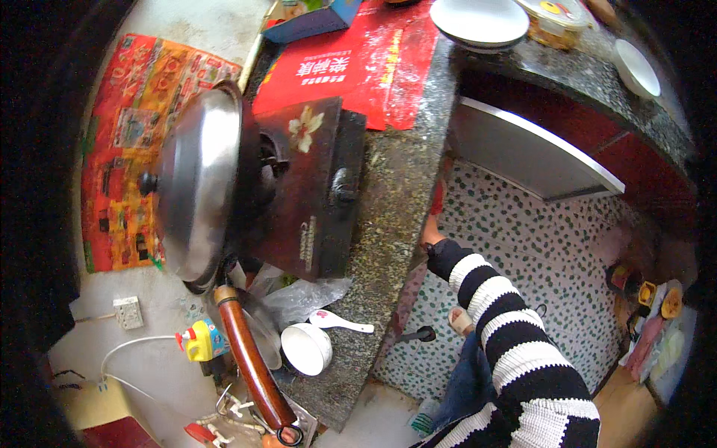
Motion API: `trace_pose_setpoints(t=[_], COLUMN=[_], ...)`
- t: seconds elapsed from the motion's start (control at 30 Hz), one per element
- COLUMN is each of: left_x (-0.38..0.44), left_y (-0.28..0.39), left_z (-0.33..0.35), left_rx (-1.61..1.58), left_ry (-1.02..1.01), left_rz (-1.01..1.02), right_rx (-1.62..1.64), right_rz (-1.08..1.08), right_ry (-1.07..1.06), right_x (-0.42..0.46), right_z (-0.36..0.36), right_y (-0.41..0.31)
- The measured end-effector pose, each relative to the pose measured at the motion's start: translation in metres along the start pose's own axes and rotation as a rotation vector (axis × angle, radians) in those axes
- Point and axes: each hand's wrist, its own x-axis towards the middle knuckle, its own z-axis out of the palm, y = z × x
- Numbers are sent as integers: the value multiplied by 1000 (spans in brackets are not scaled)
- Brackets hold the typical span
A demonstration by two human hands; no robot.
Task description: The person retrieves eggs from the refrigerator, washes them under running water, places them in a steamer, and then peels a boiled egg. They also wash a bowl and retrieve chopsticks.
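My right arm, in a black-and-white striped sleeve, reaches to the edge of the stone counter (pixel 392 224). Only the wrist and part of my right hand (pixel 430 232) show; its fingers are hidden at the counter's edge, beside something red. My left hand is out of view. A lidded metal wok (pixel 204 179) sits on a dark gas stove (pixel 299 224) with a flower print. Its brown wooden handle (pixel 252 358) points towards the picture's bottom, where a small skin-toned or orange patch by the hanging ring is unclear.
A white bowl (pixel 306 349) and a patterned spoon (pixel 341 322) lie near a clear plastic bag (pixel 308 297). A white plate (pixel 479 21) and a lidded food container (pixel 552 22) stand at the top. Below the counter, a grey panel (pixel 526 151) juts over the speckled floor.
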Motion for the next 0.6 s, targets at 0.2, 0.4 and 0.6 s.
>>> trace_pose_setpoints(t=[0.2,0.4,0.6], left_x=[-2,-3,-5], left_y=[3,6,12], left_z=[3,-2,-12], left_rx=[101,161,207], left_ry=[-24,-19,0], left_rz=[78,138,193], right_rx=[-59,-85,-161], right_rz=[-10,7,56], right_ry=[-15,-26,-90], right_x=[42,53,-26], right_z=[19,32,31], right_y=[-15,-11,53])
